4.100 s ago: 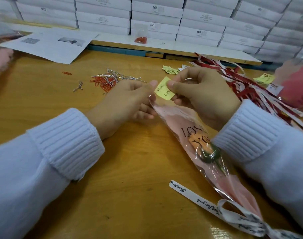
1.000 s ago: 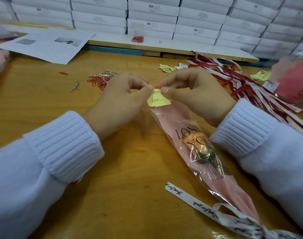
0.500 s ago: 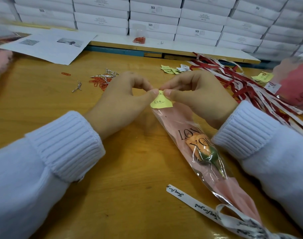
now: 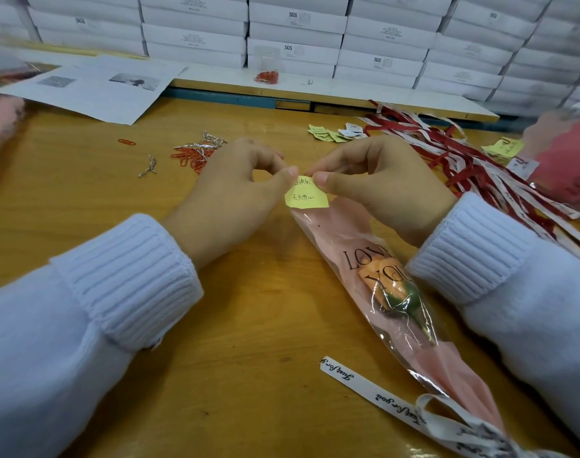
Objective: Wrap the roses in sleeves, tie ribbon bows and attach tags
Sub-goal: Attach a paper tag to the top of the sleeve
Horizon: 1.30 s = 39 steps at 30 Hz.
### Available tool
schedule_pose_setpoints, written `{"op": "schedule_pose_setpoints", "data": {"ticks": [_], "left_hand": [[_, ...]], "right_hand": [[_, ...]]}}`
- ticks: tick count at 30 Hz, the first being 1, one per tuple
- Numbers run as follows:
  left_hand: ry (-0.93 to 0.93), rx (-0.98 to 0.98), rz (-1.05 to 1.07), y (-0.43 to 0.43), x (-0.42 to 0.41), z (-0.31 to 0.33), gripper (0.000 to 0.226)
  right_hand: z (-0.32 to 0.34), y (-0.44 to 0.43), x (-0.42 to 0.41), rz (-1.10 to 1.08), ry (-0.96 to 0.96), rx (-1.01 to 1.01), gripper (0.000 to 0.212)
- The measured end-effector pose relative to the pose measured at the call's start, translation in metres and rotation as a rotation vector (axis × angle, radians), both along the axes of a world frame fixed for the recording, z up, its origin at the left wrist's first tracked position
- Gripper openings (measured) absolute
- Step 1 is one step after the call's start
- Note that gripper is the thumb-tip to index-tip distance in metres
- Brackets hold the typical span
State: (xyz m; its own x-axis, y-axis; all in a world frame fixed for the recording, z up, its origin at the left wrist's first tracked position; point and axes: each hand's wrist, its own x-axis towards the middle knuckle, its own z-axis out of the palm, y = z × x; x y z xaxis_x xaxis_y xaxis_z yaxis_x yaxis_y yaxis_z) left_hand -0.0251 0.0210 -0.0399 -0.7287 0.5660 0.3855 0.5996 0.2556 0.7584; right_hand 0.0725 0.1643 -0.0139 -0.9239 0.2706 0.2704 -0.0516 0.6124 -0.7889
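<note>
Pinching handwritten tag (image 4: 305,197), sleeve (image 4: 354,239) "LOVE YOU"

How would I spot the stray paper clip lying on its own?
Start at the printed white paper sheet on the wooden table, far left. Just in front of its near corner lies one orange paper clip. It lies alone, left of the tangled pile of orange and silver clips.
</note>
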Motion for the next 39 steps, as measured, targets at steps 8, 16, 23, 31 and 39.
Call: {"op": "schedule_pose_setpoints", "data": {"ticks": [8,16,23,31,39], "left_hand": [[0.096,0.017,-0.083,-0.003,0.004,0.004,0.008],[0.047,0.046,-0.086,-0.001,-0.002,0.0,0.005],[-0.023,-0.036,0.24,-0.015,-0.053,-0.007,0.005],[-0.076,-0.4,0.346,-0.032,-0.081,-0.012,0.021],[-0.01,-0.477,0.425,-0.028,-0.082,-0.013,0.026]], "right_hand": [[-0.001,0.001,0.0,-0.042,0.023,-0.01,0.014],[-0.002,0.0,-0.002,-0.076,-0.02,0.039,0.008],[-0.003,0.002,-0.002,-0.099,-0.031,-0.004,0.017],[-0.003,0.002,-0.001,-0.108,-0.043,0.003,0.017],[-0.003,0.001,-0.002,-0.113,-0.048,-0.015,0.014]]}}
